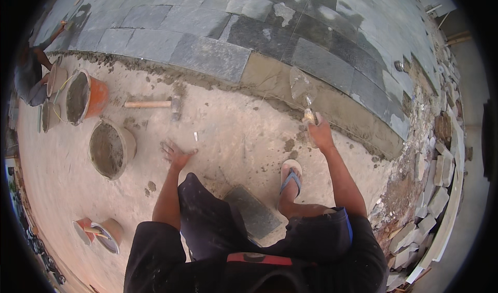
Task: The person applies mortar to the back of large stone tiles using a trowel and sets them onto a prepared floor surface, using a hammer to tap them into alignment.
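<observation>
Mortar strip point(350, 116) at the near edge of the paving point(210, 57): spread, uncovered. Paving behind is laid; this stretch looks left to us. Our right hand point(319, 132) is clamped on the trowel point(302, 87); left hand point(177, 154), fingers apart, at the floor point(233, 121).

From afar, I'm viewing a construction site: grey slabs point(210, 57) are bordering spread mortar point(358, 115), near buckets point(98, 97) and piled stones point(439, 201).
</observation>
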The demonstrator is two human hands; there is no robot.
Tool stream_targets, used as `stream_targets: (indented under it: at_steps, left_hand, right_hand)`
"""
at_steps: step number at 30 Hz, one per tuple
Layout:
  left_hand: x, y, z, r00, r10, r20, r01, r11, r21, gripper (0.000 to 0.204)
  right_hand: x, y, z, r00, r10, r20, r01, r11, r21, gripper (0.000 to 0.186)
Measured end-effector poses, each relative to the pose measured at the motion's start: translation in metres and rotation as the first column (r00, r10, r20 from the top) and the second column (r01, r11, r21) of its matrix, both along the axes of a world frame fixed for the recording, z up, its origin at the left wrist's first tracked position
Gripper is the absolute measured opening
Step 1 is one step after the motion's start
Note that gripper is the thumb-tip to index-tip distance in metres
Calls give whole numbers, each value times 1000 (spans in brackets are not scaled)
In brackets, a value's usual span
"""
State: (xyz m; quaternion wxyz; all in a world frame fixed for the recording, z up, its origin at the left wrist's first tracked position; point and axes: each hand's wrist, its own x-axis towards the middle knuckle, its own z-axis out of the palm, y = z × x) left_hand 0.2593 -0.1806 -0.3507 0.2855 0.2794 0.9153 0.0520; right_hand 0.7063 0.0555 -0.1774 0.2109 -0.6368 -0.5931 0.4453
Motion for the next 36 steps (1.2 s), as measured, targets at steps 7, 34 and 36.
stream_targets:
  at_steps: [7, 34, 36]
  left_hand:
    - [-1, 3, -5, 999, 7, -32, -7, 1000, 2, 148]
    - [-3, -2, -8, 1000, 4, -27, -4, 1000, 11, 149]
    - [-2, -1, -9, 1000, 2, -26, -1, 1000, 26, 148]
  right_hand:
    - [25, -6, 5, 942, -225, -249, 129, 928, -349, 26]
    - [-25, -1, -26, 997, 26, -67, -33, 994, -101, 25]
    - [-29, -2, -20, 999, 42, -28, -45, 992, -114, 26]
